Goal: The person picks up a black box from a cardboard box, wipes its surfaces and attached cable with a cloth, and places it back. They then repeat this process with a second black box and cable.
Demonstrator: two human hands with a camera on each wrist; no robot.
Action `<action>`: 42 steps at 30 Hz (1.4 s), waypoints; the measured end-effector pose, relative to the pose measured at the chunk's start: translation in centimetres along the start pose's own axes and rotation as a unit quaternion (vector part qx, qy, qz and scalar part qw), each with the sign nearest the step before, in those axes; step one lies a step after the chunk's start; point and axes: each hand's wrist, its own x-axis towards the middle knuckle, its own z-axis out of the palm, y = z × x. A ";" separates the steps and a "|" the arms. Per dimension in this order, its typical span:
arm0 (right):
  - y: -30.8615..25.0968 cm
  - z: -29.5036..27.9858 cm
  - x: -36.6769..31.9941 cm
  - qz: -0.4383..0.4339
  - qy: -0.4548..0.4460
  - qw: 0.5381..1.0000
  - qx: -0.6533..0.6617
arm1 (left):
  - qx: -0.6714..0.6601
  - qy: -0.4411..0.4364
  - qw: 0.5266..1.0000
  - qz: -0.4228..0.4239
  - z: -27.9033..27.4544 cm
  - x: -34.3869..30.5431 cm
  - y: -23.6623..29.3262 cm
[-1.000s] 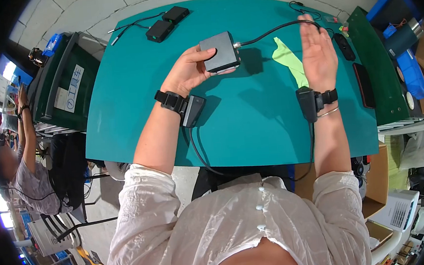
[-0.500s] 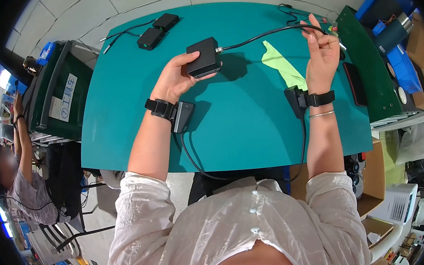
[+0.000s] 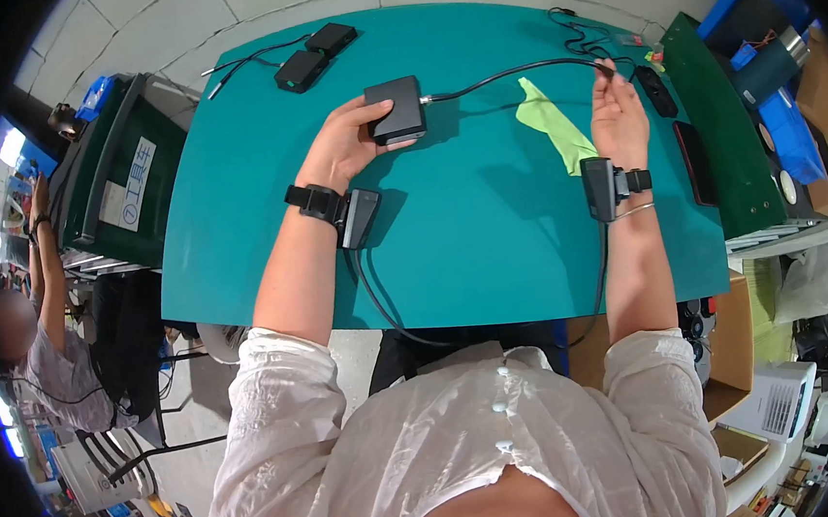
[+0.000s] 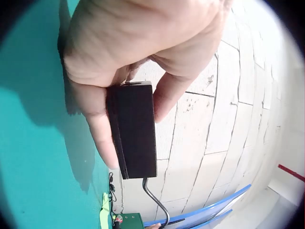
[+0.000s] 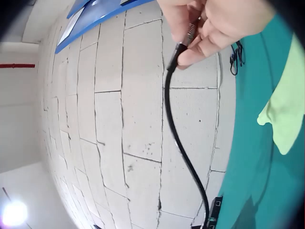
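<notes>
The left hand [image 3: 339,146] grips a black box [image 3: 396,110] above the table, thumb on its top face. In the left wrist view, fingers and thumb press the two broad sides of the box [image 4: 137,131]. A black cable [image 3: 506,69] runs from a metal connector on the box's right side to the right hand [image 3: 620,124]. Seen from the right wrist, the right hand [image 5: 217,31] pinches the cable's end, where a ribbed metal plug [image 5: 191,31] shows between the fingers; the cable [image 5: 178,143] hangs below in a curve.
A light green cloth [image 3: 552,123] lies left of the right hand. Two black boxes [image 3: 302,70] with cables lie at the table's back left. On the right are a thin cable [image 3: 579,30], a black device [image 3: 656,92], a dark phone-like slab [image 3: 695,162] and a green cabinet [image 3: 731,146].
The right hand first lay flat with straight fingers by the cable; its fingers have since curled and now pinch the cable's end. The left hand and its box have shifted left.
</notes>
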 end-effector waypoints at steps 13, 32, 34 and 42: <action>-0.2 0.7 -1.3 -0.004 0.031 0.970 -0.242 | 0.067 0.034 0.997 -0.025 -2.2 0.4 1.2; 0.1 1.9 -1.8 0.024 -0.095 0.961 -0.257 | -0.164 0.060 0.984 0.038 -4.6 1.3 1.4; -0.1 2.1 -1.8 0.059 -0.122 0.956 -0.258 | -0.187 0.024 0.981 0.051 -4.9 1.5 1.4; 0.2 2.2 -2.3 0.259 -0.343 0.840 -0.331 | -0.370 0.054 0.922 0.104 -7.0 2.8 1.2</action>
